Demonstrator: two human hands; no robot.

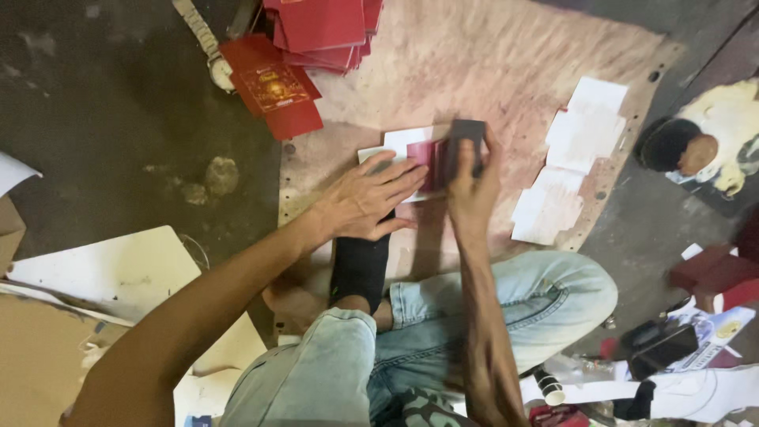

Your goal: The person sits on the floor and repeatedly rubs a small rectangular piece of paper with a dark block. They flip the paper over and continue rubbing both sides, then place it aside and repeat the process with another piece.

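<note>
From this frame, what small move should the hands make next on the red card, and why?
Probably a further stroke of the dark block across the red card. The right hand grips the block upright on the card's right edge, while the left hand lies flat, pinning the card and its white backing sheet to the pink mat. The blur makes the contact uncertain.

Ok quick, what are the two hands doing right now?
Left hand: open, fingers spread flat, pressing down on the white and dark red card.
Right hand: closed around a dark block, held against the card.
</note>
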